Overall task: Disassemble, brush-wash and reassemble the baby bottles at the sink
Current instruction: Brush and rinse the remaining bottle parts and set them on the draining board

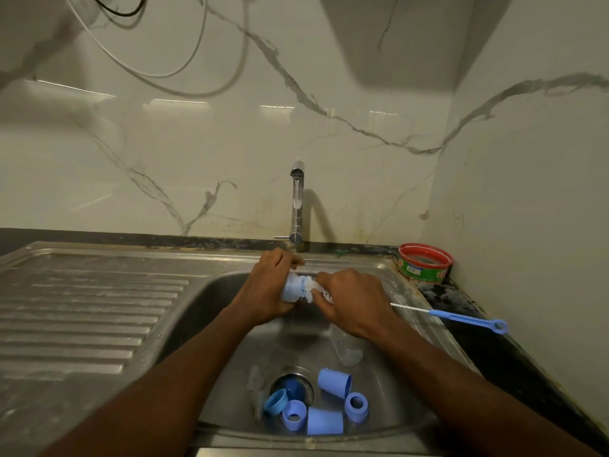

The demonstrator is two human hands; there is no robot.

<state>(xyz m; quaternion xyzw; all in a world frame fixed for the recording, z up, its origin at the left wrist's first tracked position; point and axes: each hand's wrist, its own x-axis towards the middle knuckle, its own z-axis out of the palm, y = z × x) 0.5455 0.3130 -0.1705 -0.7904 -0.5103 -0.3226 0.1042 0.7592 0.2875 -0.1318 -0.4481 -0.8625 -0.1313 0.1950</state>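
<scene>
Bottle part: the left hand [268, 291] holds a pale blue bottle part [292, 286] above the sink [389, 282], in front of the tap [296, 206]. It is soapy. I cannot tell if it is a whole bottle or just a collar.
Which way it points: it lies on its side. Its long way runs left to right, and its open end faces the right hand [354, 301].
Brush: the white bristles of a bottle brush [314, 288] sit at that open end. They look pushed partly in.
Left fingers: curled round the bottle part, holding it.
Right fingers: curled round the brush, close to the bristles. The handle is hidden.
How it will handle: I think the part is light, hard plastic. Soap and water will make it slippery. Holding it round the middle, away from the open end, looks best.
Other bottle: a clear bottle [344, 347] lies on its side in the sink, nearer than the tap.
Loose parts: blue caps [334, 382] and blue rings [356, 404] lie round the drain [293, 384], nearer still. None is back together yet.
Thin brush: a blue thin brush [461, 319] lies on the sink edge and the dark table [494, 354], right of the tap.
Tub: a red and green tub [424, 262] stands on the table, right of the tap, by the wall.
Water: a thin stream falls from the tap.
</scene>
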